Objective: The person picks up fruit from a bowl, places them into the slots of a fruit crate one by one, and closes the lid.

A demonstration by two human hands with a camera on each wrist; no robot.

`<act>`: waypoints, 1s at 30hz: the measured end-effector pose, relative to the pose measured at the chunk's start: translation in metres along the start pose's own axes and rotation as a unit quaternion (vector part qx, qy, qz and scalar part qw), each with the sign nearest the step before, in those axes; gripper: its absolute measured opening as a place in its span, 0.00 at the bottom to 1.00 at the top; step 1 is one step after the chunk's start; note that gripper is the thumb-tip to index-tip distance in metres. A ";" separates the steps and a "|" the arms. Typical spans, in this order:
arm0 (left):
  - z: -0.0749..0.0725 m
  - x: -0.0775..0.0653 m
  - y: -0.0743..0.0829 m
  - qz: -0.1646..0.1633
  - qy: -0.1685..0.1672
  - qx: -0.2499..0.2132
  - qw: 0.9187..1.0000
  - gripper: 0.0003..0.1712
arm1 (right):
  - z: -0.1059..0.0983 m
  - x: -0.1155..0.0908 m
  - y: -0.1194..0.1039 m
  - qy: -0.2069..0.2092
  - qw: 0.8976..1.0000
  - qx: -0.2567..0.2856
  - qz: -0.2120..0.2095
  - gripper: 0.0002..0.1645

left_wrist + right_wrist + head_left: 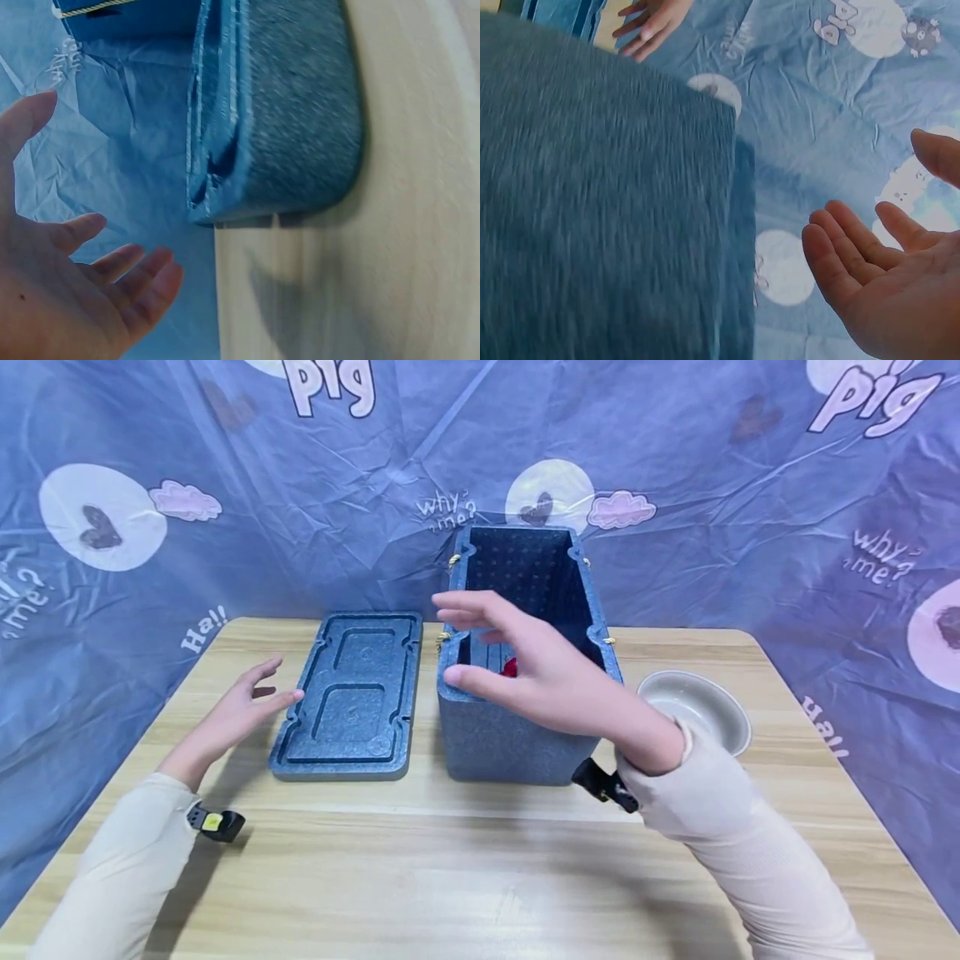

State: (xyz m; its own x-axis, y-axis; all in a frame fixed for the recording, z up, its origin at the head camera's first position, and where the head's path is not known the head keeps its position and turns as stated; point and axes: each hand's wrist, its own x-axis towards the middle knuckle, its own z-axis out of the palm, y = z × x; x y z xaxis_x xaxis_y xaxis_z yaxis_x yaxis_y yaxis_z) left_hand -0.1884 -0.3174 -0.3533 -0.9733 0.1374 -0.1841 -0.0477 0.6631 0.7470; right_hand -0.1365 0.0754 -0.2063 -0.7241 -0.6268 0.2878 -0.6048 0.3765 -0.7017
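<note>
My left hand (238, 714) hovers at the left edge of a dark blue-grey foam lid (352, 689), its fingers spread and nothing held; in the left wrist view the same hand (82, 277) is beside the lid's rounded corner (300, 112). Over the near end of a deep foam box (517, 743) is my right hand (540, 672), with the thumb apart from the loosely extended fingers. It holds nothing and partly hides the box's opening. Inside the box, a small red thing (511, 667) shows just behind that hand. The right wrist view has the box's wall (607, 195) beside the open palm (900, 277).
A pale oval bowl (731, 714) stands right of the box, partly behind my right forearm. Yellow rope loops (442, 642) hang on the box's sides. Everything stands on a light wooden table (420, 868). A blue printed cloth (360, 485) hangs behind it.
</note>
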 end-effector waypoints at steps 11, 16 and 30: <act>0.004 0.001 -0.013 -0.021 -0.038 0.011 0.999 0.55 | 0.045 0.022 -0.006 -0.034 0.998 0.050 0.012 0.38; 0.007 0.004 -0.017 -0.029 -0.052 0.013 0.998 0.55 | 0.068 0.026 -0.003 -0.052 0.995 0.073 0.034 0.41; 0.012 0.004 -0.018 -0.053 -0.065 0.011 0.996 0.55 | 0.134 0.032 0.025 -0.099 0.991 0.040 0.085 0.43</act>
State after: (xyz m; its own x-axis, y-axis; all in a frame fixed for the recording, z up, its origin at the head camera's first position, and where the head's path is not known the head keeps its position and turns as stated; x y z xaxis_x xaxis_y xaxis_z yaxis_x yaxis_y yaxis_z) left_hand -0.1886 -0.3201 -0.3752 -0.9255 0.1595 -0.3435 -0.1420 0.6947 0.7052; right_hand -0.1301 -0.0264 -0.3015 -0.7285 -0.6842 0.0335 -0.4463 0.4370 -0.7810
